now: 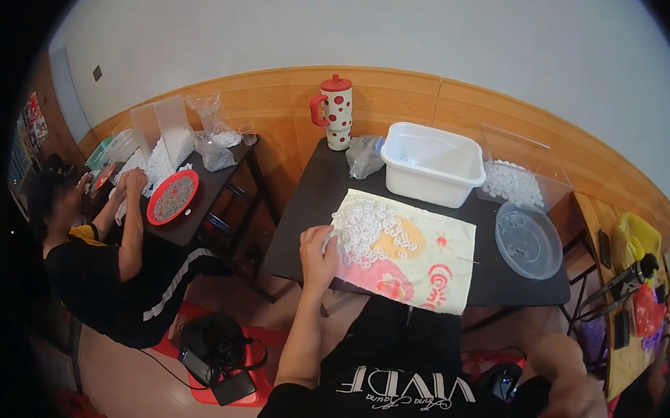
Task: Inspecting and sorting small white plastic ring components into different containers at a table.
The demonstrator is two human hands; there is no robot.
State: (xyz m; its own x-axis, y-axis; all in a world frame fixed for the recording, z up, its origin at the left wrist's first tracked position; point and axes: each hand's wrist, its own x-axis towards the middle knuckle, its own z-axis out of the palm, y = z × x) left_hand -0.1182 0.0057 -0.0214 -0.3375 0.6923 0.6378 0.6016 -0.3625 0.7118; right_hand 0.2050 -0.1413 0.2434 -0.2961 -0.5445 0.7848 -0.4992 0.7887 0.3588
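Note:
A pale yellow cloth (453,248) with pink and red prints lies on the dark table in front of me. Many small white plastic rings (360,232) are heaped on its left half. My left hand (319,255) rests at the cloth's left edge beside the rings, fingers curled and thumb close to them. Whatever it pinches is hidden. At the lower right, my right hand (569,406) is raised off the table, near my body; it is blurred and its fingers are hard to read.
Behind the cloth stand a white tub (433,185), a clear box of white pieces (512,183) and a spotted tumbler (337,116). A round clear tray (529,240) sits at the right. On the left, another person works at a table with a red tray (173,197).

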